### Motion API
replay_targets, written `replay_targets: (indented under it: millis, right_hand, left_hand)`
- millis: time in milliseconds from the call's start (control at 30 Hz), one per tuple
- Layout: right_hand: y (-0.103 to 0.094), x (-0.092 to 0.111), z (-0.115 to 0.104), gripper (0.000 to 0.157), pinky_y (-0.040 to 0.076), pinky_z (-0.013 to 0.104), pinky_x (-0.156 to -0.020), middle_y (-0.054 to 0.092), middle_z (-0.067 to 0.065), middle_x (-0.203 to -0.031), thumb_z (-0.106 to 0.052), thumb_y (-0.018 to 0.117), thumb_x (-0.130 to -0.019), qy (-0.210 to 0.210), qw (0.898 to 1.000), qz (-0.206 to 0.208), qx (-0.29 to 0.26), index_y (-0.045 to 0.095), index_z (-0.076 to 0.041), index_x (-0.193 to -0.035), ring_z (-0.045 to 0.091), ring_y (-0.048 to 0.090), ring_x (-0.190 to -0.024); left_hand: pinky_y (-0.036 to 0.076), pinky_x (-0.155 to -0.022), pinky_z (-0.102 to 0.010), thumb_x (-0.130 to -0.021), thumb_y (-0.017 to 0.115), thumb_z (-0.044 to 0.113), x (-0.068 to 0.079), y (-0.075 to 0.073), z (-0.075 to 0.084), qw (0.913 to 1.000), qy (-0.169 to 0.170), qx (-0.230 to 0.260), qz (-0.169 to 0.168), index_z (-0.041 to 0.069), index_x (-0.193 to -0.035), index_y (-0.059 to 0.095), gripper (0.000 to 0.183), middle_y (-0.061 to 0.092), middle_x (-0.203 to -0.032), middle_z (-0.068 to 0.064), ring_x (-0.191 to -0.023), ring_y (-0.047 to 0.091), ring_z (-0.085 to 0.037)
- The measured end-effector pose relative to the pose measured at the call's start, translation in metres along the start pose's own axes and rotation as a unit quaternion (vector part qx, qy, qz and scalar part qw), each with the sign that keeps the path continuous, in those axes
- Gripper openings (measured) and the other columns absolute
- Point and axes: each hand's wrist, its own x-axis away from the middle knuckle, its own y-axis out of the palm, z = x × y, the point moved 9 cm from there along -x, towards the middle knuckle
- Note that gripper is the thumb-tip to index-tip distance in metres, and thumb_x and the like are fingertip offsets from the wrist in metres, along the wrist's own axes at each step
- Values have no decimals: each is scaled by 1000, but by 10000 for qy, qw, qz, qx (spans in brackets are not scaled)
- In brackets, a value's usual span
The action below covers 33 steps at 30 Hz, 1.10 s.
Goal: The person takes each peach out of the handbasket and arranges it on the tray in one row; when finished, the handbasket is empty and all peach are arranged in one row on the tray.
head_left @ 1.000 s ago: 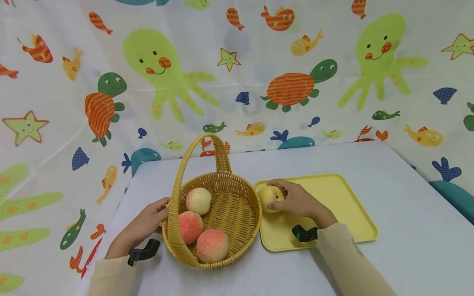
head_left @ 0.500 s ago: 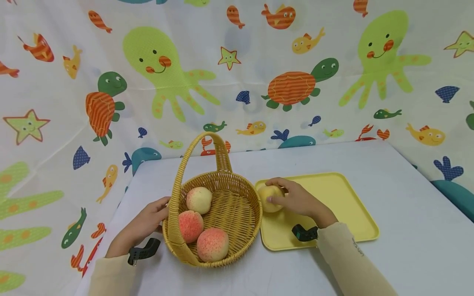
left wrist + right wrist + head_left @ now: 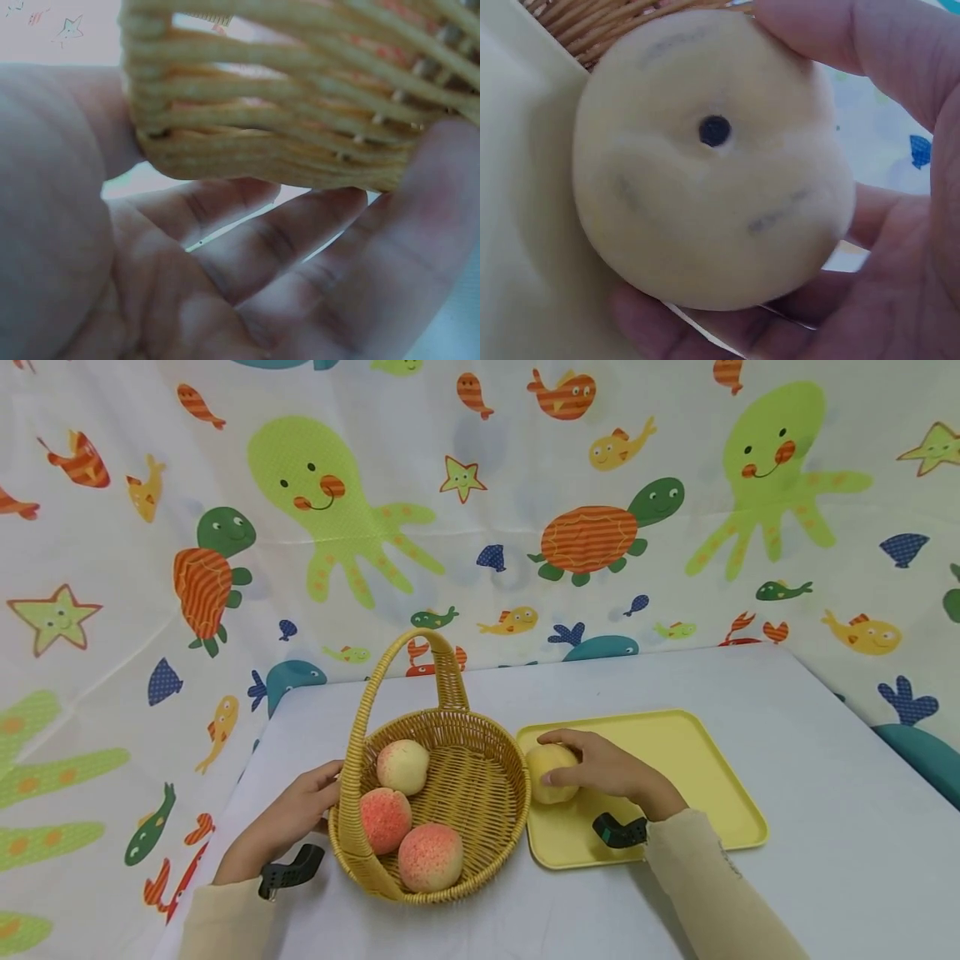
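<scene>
In the head view, a yellow apple (image 3: 553, 772) is held by my right hand (image 3: 611, 768) at the left end of the yellow tray (image 3: 652, 735). The right wrist view shows its lobed end with a dark dot (image 3: 715, 130), fingers and thumb around it. My left hand (image 3: 303, 806) grips the left side of the wicker basket (image 3: 517, 793); in the left wrist view its fingers (image 3: 255, 240) curl under the woven wall (image 3: 247, 112). Inside the basket lie a pale peach (image 3: 402, 767), a red peach (image 3: 386, 820) and a pink peach (image 3: 431, 857).
The basket's tall handle (image 3: 363, 727) arches over its left part. Basket rim and tray edge stand right beside each other. A white table (image 3: 840, 793) lies beneath, with a sea-animal curtain (image 3: 480, 527) behind it and at the left.
The apple has turned in my right hand, so its dark dot no longer faces the head camera. It has shifted slightly right. My left hand and the basket stay in place.
</scene>
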Motion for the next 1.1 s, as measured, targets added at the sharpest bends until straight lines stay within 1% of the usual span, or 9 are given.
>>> replay_targets:
  millis: [233, 300, 367, 467, 533, 633, 800, 967, 1100]
  right_hand:
    - [-4, -5, -2, 70, 51, 38, -82, 66, 9, -119, -36, 83, -82, -225, 9981, 566, 18, 58, -15, -144, 25, 61, -98]
    - [-6, -5, -3, 70, 51, 38, -81, 67, 8, -120, -35, 86, -80, -286, 9971, 707, 15, 59, -17, -142, 27, 60, -99]
    - [-7, -5, -6, 65, 50, 39, -83, 67, 8, -123, -34, 85, -83, -371, 9963, 770, 23, 60, -16, -140, 29, 60, -105]
    - [-8, -5, -8, 57, 50, 40, -87, 65, 9, -132, -31, 81, -90, -490, 9963, 701, -80, 61, -13, -141, 32, 59, -113]
    - [-7, -5, -8, 54, 51, 39, -88, 63, 12, -135, -29, 76, -95, -522, 9968, 576, -193, 59, -10, -143, 33, 61, -113]
    - [-4, -4, -6, 59, 52, 38, -87, 62, 15, -134, -27, 75, -96, -458, 9977, 281, -413, 54, -7, -148, 30, 62, -108]
    - [-1, -2, -2, 69, 52, 36, -85, 65, 13, -125, -28, 81, -90, -163, 9981, 14, -598, 52, -8, -149, 26, 62, -102]
    - [-3, -4, 0, 76, 54, 37, -81, 65, 10, -125, -26, 89, -80, -129, 9987, 214, -448, 56, -10, -146, 27, 62, -101]
    - [-5, -5, 1, 79, 54, 37, -81, 66, 11, -127, -25, 90, -78, -169, 9987, 343, -339, 55, -11, -148, 28, 62, -103]
  left_hand:
    - [62, -73, -43, -111, 48, 27, 1, 1, -1, 10000, 4, 9, 7, -2, -152, 44, 50, 66, -124, -21, -92, 68, -26]
    - [63, -72, -43, -111, 48, 26, 0, 0, 0, 10000, 31, 16, -1, -2, -151, 44, 50, 66, -123, -21, -92, 68, -26]
    - [63, -72, -43, -111, 48, 26, 0, 0, 1, 10000, 59, 6, -3, -2, -150, 45, 49, 66, -122, -21, -92, 68, -26]
    - [63, -72, -43, -110, 48, 27, -1, -1, 2, 10000, 75, -38, 16, -2, -150, 46, 49, 67, -121, -20, -92, 68, -26]
    - [62, -72, -43, -111, 49, 28, -1, -1, 1, 10000, 57, -51, 21, -1, -150, 46, 49, 67, -121, -20, -92, 68, -26]
    - [62, -73, -43, -110, 49, 28, -1, -1, 0, 10000, 22, -44, 25, -1, -151, 45, 50, 67, -122, -20, -92, 68, -27]
    - [62, -72, -43, -111, 49, 29, 0, -1, -1, 10000, 29, -7, 17, -2, -151, 44, 51, 67, -122, -21, -92, 68, -26]
    - [62, -72, -43, -111, 48, 29, -1, -1, -1, 9999, 89, -37, -31, -2, -150, 45, 50, 67, -121, -20, -91, 68, -26]
    - [62, -73, -43, -112, 47, 31, -1, -1, -1, 9999, 87, -57, -47, -1, -149, 46, 49, 67, -120, -19, -91, 68, -25]
